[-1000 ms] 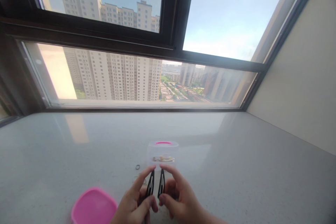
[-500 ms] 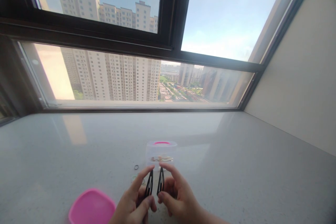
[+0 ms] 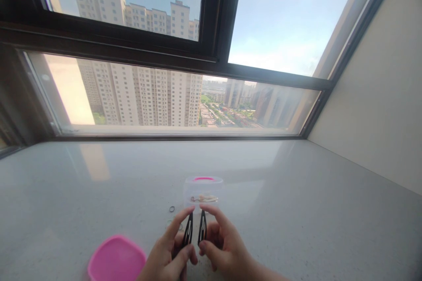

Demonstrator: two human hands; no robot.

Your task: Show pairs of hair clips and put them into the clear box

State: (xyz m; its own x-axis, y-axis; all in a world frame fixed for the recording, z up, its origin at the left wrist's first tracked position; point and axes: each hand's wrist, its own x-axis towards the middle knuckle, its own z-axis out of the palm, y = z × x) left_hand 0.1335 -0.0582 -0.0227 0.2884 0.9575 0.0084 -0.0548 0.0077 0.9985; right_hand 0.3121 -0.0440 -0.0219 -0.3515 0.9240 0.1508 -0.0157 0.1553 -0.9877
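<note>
Between thumb and index finger, my left hand (image 3: 176,246) pinches a black snap hair clip (image 3: 188,229) by its ends. My right hand (image 3: 224,241) grips a second black hair clip (image 3: 202,228) the same way. Both clips stand nearly upright, side by side with a small gap between them. Just beyond my fingertips is a clear plastic box (image 3: 204,188) with a pink handle. Light-coloured hair clips (image 3: 207,199) show in it, and its near part is hidden by my hands.
A pink lid-like dish (image 3: 117,258) lies at the lower left, beside my left hand. A small dark ring (image 3: 172,209) and a greenish ring, partly covered, rest left of the box. The pale speckled sill (image 3: 296,193) runs back to a dark-framed window (image 3: 211,68).
Both hands keep their hold on the clips with hardly any movement. The whole view has shifted very slightly.
</note>
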